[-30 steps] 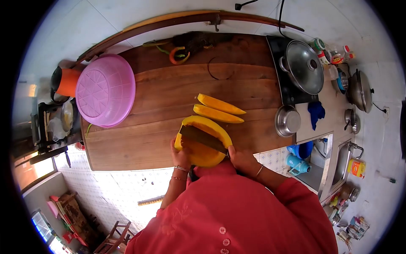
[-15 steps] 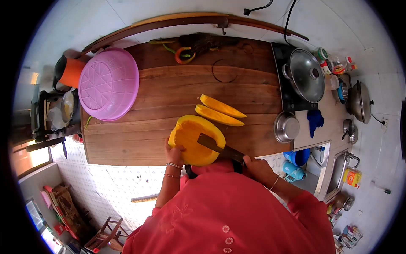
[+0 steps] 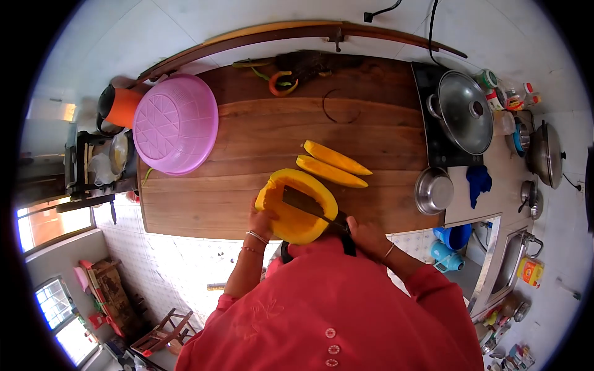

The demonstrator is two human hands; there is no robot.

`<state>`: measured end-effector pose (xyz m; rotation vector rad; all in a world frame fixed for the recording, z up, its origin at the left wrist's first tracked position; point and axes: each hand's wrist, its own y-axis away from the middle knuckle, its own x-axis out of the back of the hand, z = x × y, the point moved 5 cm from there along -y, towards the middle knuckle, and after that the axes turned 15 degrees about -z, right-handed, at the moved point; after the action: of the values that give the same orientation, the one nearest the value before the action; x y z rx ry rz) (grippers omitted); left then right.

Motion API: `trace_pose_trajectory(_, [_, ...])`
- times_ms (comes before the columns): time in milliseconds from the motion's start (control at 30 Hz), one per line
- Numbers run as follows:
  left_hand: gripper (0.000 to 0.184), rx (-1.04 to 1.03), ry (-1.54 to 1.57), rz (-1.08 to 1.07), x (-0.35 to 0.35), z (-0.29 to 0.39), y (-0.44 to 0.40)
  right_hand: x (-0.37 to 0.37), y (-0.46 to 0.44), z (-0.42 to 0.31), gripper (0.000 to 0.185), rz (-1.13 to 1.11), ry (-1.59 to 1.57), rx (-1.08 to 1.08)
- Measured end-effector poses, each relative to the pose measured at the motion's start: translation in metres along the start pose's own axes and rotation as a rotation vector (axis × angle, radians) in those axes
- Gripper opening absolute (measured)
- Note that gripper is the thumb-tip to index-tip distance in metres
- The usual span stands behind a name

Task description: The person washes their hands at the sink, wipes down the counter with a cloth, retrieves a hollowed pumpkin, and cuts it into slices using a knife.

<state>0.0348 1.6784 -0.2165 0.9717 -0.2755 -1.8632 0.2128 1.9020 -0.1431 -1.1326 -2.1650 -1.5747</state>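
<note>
A hollowed pumpkin piece (image 3: pixel 276 213) with yellow rind and orange flesh stands near the front edge of the wooden table (image 3: pixel 260 133). My left hand (image 3: pixel 262 221) grips its left side, with the thumb over the cut rim. In my right hand (image 3: pixel 366 237) is the handle of a broad-bladed kitchen knife (image 3: pixel 302 203); the blade lies across the pumpkin's hollow, its tip toward the left inner wall. Two cut pumpkin slices, a far one (image 3: pixel 337 158) and a nearer one (image 3: pixel 331 172), lie side by side just beyond the piece.
An upturned pink basin (image 3: pixel 176 123) sits at the table's left. To the right are a lidded pan (image 3: pixel 465 111) on a black cooktop (image 3: pixel 427 145) and a steel bowl (image 3: pixel 434 191). Curled peels (image 3: pixel 283 84) lie at the back. A sink (image 3: pixel 512 260) is at far right.
The knife blade has shifted left and deeper into the pumpkin's hollow, and my right hand has come closer to the pumpkin. The whole view has shifted slightly.
</note>
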Motion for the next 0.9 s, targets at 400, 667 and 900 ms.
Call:
trace_pose_trajectory(400, [0.068, 0.037, -0.079, -0.042, 0.014, 0.007, -0.014, 0.017, -0.027, -0.005, 0.013, 0.165, -0.045, 0.139])
trace_pose_trajectory(667, [0.062, 0.342, 0.021, -0.146, 0.041, -0.001, -0.023, 0.039, -0.015, -0.023, 0.012, 0.353, 0.093, 0.287])
trace_pose_trajectory(900, [0.062, 0.392, -0.01, -0.16, 0.045, -0.005, -0.024, 0.056, 0.0, -0.044, 0.015, 0.189, 0.035, 0.185])
